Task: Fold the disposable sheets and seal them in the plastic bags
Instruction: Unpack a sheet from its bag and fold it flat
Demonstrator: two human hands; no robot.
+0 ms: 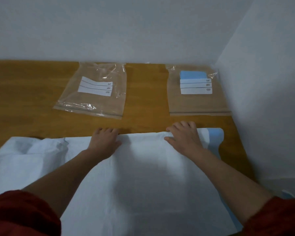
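**Op:** Status, left side?

**Eng:** The disposable sheet (143,167) lies white side up across the near half of the wooden table (24,99) and runs off the near edge toward you. Its left end is rumpled and humped. Smooth that first, or no crease will hold. Your left hand (104,142) lies palm down on the sheet's far edge, fingers straight and close together, tips just over onto the wood. That reads as pinning the edge so it can't creep. Behind that hand, near the wall (143,31), the left zip bag (92,97) is empty, with its zip end toward you, likely so you can load it without turning it.

**Op:** Right side?

**Eng:** Your right hand (184,137) is on the same far edge, thumb splayed out to the left, knuckles raised. The fingertips are hidden past the edge, so I can't tell whether you're pinching the sheet or just pressing on it. Just right of that hand the corner curls over and shows the blue backing (215,135). The right zip bag (197,103) holds one folded blue sheet (192,74) pushed to its closed end. Its zip line lies flat, so it's probably sealed.

**Op:** Progress?

**Eng:** My read is one sheet bagged and this one at its first fold.
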